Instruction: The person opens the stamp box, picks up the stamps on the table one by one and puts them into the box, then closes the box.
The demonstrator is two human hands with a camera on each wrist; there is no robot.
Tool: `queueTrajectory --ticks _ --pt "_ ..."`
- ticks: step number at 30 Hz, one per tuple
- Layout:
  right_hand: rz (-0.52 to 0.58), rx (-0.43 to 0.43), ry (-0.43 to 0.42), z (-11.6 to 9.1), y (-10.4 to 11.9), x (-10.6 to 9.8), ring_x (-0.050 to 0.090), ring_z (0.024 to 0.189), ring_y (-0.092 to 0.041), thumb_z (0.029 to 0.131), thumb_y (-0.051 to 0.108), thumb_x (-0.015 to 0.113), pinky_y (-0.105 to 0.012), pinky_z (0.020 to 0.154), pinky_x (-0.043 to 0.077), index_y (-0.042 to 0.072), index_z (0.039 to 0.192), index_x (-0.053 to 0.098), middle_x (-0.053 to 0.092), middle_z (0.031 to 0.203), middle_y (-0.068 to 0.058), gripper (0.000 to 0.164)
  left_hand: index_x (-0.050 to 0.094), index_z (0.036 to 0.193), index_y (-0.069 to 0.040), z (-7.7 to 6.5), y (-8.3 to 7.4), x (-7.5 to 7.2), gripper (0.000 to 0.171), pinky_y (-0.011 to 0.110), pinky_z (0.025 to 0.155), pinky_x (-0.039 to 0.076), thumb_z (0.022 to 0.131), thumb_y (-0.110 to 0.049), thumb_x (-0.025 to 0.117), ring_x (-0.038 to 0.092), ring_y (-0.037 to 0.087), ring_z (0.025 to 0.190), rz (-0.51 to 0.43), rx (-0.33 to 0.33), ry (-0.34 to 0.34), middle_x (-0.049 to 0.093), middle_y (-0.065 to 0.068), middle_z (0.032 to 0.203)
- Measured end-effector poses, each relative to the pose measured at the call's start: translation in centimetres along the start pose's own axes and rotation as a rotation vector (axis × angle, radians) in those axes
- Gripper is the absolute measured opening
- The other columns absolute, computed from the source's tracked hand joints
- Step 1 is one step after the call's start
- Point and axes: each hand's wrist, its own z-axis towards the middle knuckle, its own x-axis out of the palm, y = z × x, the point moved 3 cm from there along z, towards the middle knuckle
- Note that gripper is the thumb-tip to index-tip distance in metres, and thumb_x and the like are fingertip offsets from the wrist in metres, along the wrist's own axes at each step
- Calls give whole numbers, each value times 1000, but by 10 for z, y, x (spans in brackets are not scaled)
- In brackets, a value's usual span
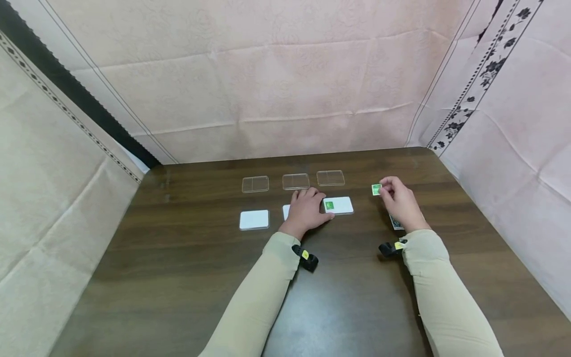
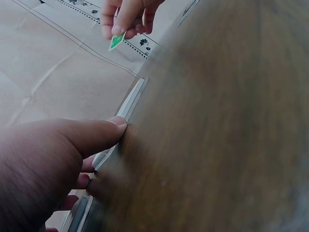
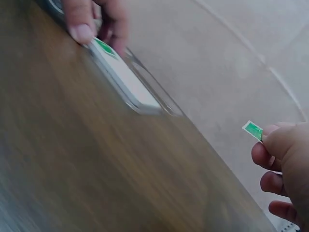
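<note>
My left hand [image 1: 307, 210] holds the left end of a flat white box [image 1: 342, 205], thumb at its near edge and fingers at the far side. A small green square sticker [image 1: 329, 205] lies on that box's left end. To the right and higher, my right hand [image 1: 401, 204] pinches another green square sticker with a white border [image 1: 376, 189] between thumb and fingertips. In the right wrist view this sticker [image 3: 253, 130] juts out past the thumb, with the other fingers curled below. A second white box [image 1: 286, 211] is mostly hidden by my left hand.
Another white box [image 1: 254, 219] sits to the left. Behind the boxes lie three clear plastic lids, on the left [image 1: 255, 184], middle [image 1: 295, 181] and right [image 1: 330, 177]. A dark patterned flat piece [image 1: 395, 222] shows partly under my right hand. Pale cloth [image 1: 267, 89] hangs around the wooden table [image 1: 187, 277].
</note>
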Motion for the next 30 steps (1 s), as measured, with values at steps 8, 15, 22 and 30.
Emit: queueTrajectory --ticks 8,15,22,30 --pt "23 -1 69 3 17 25 60 96 -32 104 16 55 -49 88 47 4 124 57 65 105 -16 23 56 143 -21 1 0 -1 69 55 120 23 90 -64 64 43 26 134 -1 -1 -2 51 1 142" --pt "-13 -22 116 2 29 44 59 99 -32 103 16 57 -52 91 47 5 123 61 67 105 -14 22 57 142 -22 3 0 2 69 55 119 23 89 -65 64 44 25 133 2 -13 -8 52 1 142" --pt "-61 -25 142 0 38 56 54 106 -32 102 19 59 -54 95 43 8 120 62 67 105 -12 22 57 141 -21 2 1 1 69 56 119 24 89 -65 64 45 25 133 11 -14 -13 52 1 141" --pt "-149 -91 142 -1 45 66 52 103 -34 98 18 64 -55 93 41 8 113 66 68 97 -11 18 58 140 -21 2 -2 0 68 57 119 23 88 -63 66 45 25 132 -5 -17 -11 52 1 140"
